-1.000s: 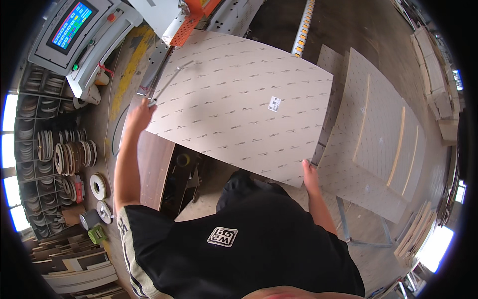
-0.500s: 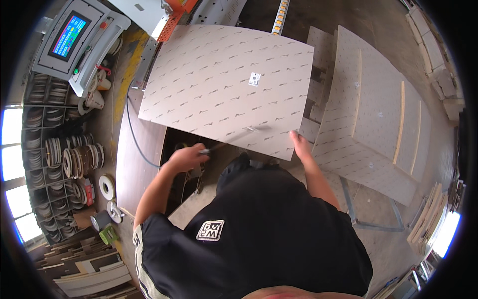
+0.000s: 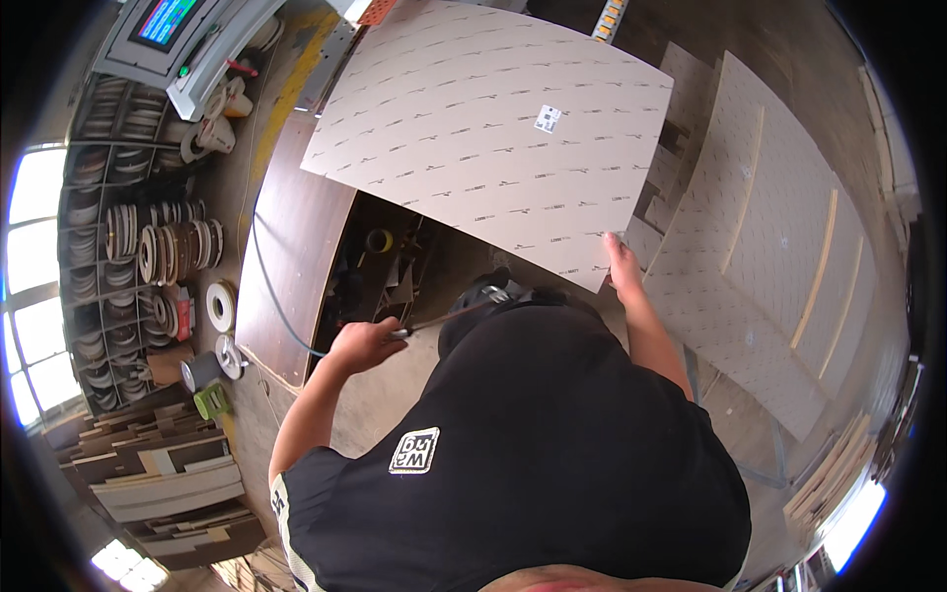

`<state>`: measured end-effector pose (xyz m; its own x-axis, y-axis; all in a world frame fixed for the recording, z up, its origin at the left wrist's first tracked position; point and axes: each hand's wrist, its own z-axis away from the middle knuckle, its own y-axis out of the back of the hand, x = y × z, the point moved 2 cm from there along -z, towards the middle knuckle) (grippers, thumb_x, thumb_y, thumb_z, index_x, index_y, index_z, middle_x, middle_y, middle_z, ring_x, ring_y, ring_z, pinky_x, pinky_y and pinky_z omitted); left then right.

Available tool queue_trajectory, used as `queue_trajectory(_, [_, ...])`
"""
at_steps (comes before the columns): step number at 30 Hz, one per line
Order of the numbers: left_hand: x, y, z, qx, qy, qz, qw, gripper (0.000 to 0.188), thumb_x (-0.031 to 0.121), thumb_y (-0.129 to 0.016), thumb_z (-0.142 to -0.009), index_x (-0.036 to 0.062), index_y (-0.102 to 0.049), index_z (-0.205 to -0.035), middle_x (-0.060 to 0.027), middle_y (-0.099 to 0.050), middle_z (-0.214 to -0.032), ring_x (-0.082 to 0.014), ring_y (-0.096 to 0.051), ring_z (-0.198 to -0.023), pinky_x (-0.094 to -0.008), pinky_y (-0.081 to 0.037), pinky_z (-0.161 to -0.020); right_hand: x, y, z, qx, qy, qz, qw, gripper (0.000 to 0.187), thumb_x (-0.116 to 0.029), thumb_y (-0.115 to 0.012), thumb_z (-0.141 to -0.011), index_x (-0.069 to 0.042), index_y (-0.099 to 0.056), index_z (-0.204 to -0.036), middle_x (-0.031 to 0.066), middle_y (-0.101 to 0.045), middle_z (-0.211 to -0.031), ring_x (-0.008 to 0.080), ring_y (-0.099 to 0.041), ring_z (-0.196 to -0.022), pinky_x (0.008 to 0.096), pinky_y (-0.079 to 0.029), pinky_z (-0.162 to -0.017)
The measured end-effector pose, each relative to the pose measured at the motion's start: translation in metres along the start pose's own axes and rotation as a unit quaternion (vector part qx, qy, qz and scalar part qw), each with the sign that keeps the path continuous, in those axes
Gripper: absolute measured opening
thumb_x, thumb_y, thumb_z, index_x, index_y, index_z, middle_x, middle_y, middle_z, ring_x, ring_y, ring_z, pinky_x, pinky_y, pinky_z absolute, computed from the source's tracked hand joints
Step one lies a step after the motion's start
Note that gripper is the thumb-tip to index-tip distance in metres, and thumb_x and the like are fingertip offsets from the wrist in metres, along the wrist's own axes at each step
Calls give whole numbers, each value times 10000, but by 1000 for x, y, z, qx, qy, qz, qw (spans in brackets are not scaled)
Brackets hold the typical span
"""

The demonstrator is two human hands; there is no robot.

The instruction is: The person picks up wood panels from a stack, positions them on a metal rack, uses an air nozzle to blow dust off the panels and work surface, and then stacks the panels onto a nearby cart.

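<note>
A large pale board [image 3: 473, 118] with rows of small print and a white label [image 3: 546, 118] lies in front of me, its near right corner close to my body. At that corner my right hand [image 3: 621, 268] grips the edge, thumb on top and fingers under it. Lower and to the left, my left hand [image 3: 363, 345] is closed around what looks like an air blow gun [image 3: 398, 335]. Its long thin nozzle [image 3: 454, 316] points right, across my waist, clear of the board. A thin hose [image 3: 271, 271] runs back from this hand.
A brown panel top [image 3: 296, 217] stands on the left beside a dark open space holding a tape roll [image 3: 379, 240]. Edge-band coils [image 3: 178, 247] fill a rack farther left, below a control screen [image 3: 166, 20]. More boards [image 3: 750, 247] are stacked on the right.
My left hand has lowered the blow gun, and its nozzle has come off the board toward my waist. My right hand still holds the board's corner. The view has shifted.
</note>
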<state>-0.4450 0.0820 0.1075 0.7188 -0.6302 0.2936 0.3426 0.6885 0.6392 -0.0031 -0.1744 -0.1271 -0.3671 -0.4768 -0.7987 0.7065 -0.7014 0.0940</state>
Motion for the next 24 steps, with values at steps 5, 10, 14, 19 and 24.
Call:
queue_trajectory(5, [-40, 12, 12, 92, 56, 71, 992, 348, 405, -699, -920, 116, -614, -1094, -192, -722, -887, -428, -684, -859, -497, -536, -720, -3, 1, -1, 5, 6, -23, 1000, 704, -568, -592, -998, 93, -648, -1233, 99, -697, -1159, 148, -619, -1058, 298, -480, -935])
queue_trajectory(10, [-154, 22, 14, 299, 282, 45, 911, 363, 432, -652, -948, 114, -599, -1114, -219, -714, -891, -460, -675, -873, -530, -520, -749, 4, 4, -5, -2, 31, -18, 999, 607, -471, -543, -1050, 71, -600, -1318, 103, -672, -1233, 169, -658, -1068, 312, -541, -898])
queue_trajectory(14, [-70, 38, 2, 177, 142, 46, 973, 347, 427, -638, -957, 104, -577, -1070, -201, -712, -841, -444, -682, -851, -536, -517, -737, 21, 7, -18, 13, 29, 16, 999, 627, -499, -562, -1029, 58, -609, -1312, 99, -695, -1158, 156, -679, -963, 311, -572, -754])
queue_trajectory(19, [23, 13, -50, 91, 34, -21, 995, 348, 427, -639, -959, 115, -539, -1076, -173, -706, -784, -419, -688, -801, -530, -520, -708, -11, -4, 2, 24, 11, -12, 1000, 573, -453, -571, -1045, 76, -655, -1246, 108, -706, -1200, 153, -614, -1109, 305, -467, -984])
queue_trajectory(24, [43, 14, -69, 73, -6, -47, 996, 329, 427, -615, -973, 120, -533, -1060, -172, -703, -769, -405, -692, -779, -519, -523, -676, -2, -1, 0, 61, 29, 49, 997, 691, -574, -582, -999, 74, -668, -1225, 145, -723, -1172, 192, -648, -1094, 318, -475, -971])
